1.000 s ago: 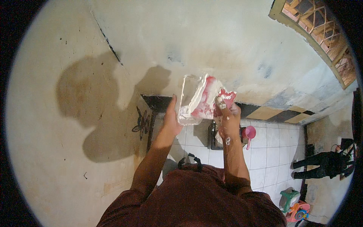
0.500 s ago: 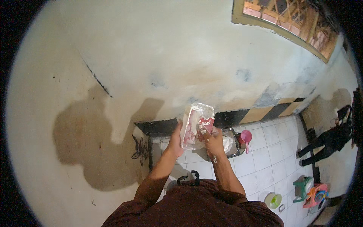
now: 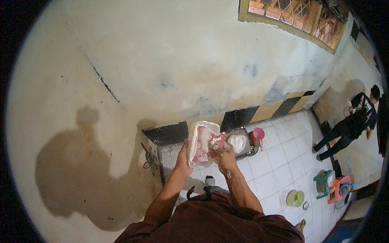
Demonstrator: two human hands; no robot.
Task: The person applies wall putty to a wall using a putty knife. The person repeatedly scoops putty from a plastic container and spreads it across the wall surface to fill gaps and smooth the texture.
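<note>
My left hand grips the left side of a clear rectangular plastic tub, its inside and rim smeared with white paste. A red scraper, also coated in paste, is in my right hand, fingers closed round it at the tub's right side. White smears mark my right hand and wrist. The tub is tilted and held in front of my body, above the floor. The wall ahead carries grey patches and bare spots.
Below stand a dark tray with a white bag and a pink dipper. Farther right are a pale bucket, a green stool and a red stool. A person stands by the right wall. A window is above.
The tub and both hands have shifted slightly left and down in view. My view has turned, showing more of the tray and the person at right. Both hands keep their hold.
</note>
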